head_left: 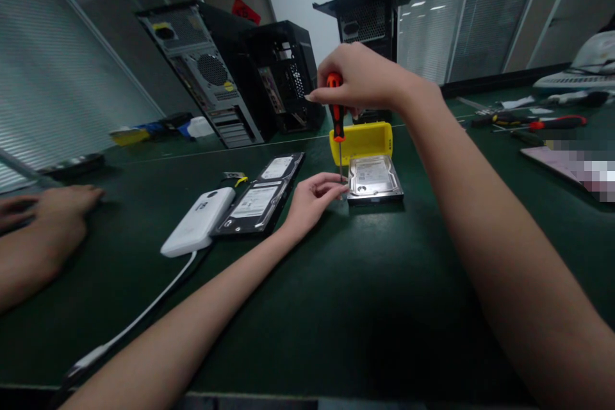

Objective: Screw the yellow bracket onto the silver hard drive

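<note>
My right hand (pixel 353 77) is wrapped round the red and black handle of a screwdriver (pixel 337 116), which stands upright with its shaft pointing down. The tip is at the left edge of a silver hard drive (pixel 373 176). Beside that tip, my left hand (pixel 314 198) rests low with thumb and fingers brought together near the drive's left side; whether they pinch a small part is too small to tell. Behind the drive stands an open yellow case (pixel 362 141), partly under it.
Two more hard drives (pixel 254 202) and a white power bank (pixel 198 223) with a cable lie to the left. Another person's hands (pixel 62 211) rest at far left. Computer cases (pixel 211 70) stand behind. Pliers (pixel 557 122) and a pink phone-like object (pixel 552 160) lie right.
</note>
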The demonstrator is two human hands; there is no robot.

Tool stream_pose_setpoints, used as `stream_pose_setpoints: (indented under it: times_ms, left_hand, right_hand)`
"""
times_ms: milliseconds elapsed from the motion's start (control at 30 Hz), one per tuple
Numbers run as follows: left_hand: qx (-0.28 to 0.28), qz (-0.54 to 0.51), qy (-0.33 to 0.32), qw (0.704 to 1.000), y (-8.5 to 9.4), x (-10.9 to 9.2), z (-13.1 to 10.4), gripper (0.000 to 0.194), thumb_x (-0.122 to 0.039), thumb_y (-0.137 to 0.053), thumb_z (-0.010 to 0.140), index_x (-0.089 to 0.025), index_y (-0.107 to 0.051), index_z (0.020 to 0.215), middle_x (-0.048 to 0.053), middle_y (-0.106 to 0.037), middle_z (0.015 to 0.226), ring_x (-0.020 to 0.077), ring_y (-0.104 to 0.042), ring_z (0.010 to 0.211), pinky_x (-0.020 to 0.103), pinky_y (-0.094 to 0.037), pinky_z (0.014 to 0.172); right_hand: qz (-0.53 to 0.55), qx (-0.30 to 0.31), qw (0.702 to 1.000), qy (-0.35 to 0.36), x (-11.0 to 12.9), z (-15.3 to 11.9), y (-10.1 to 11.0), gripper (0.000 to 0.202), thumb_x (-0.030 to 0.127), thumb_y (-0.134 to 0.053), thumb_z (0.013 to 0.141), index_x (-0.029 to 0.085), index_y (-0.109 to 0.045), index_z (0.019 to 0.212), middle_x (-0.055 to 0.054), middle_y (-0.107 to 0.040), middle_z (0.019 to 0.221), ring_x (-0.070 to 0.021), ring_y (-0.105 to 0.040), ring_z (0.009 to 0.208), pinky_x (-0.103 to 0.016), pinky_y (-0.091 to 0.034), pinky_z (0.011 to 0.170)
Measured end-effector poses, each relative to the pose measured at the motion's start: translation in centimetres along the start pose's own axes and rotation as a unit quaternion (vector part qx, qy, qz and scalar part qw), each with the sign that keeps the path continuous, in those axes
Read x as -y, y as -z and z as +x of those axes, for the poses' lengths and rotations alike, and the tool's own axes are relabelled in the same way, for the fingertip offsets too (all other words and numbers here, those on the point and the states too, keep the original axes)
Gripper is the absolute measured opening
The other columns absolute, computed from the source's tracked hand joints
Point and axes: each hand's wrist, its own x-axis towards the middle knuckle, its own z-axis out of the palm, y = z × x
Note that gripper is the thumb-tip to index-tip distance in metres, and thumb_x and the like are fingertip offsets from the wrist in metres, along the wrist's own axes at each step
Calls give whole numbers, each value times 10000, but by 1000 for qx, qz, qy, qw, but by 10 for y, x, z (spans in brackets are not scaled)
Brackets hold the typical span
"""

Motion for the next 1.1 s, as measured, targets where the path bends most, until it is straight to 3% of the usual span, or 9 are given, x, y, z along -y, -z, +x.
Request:
stream_pose_setpoints:
  times_ms: [167, 367, 833, 1100]
  left_hand:
    - [16, 8, -15, 1000, 0, -6, -1, 352, -319, -626, 793, -126, -619, 1087, 73, -725, 892, 167, -673, 836, 302, -510, 820]
    - [-4, 7, -14, 1000, 1, -4, -1, 391, -327, -661, 763, -125, -617, 1095, 77, -718, 877, 170, -670, 815, 306, -517, 800]
    - [0, 61, -4, 998, 3, 6, 2, 296, -374, -708, 711, -138, -703, 889, 97, -726, 901, 187, -678, 798, 302, -521, 723]
    - [11, 67, -6, 998, 3, 2, 1, 277, -379, -698, 718, -145, -701, 865, 90, -722, 908, 190, -664, 810, 314, -513, 733]
  right_hand:
    - [1, -6, 1000, 3, -1, 3, -7, 367, 489, -503, 844, 146, -636, 835, -53, -632, 680, -105, -567, 538, -222, -408, 531]
    - [7, -4, 1000, 17, 1, 3, -8, 349, 492, -501, 837, 166, -622, 803, -58, -640, 686, -107, -566, 499, -226, -420, 483]
    - [-6, 36, 999, -25, 3, 3, -9, 378, 474, -529, 845, 133, -664, 934, -62, -658, 745, -125, -617, 657, -194, -402, 535]
    - [18, 38, 999, -33, 6, 3, -11, 354, 457, -544, 845, 137, -659, 945, -64, -656, 757, -126, -618, 629, -206, -400, 531]
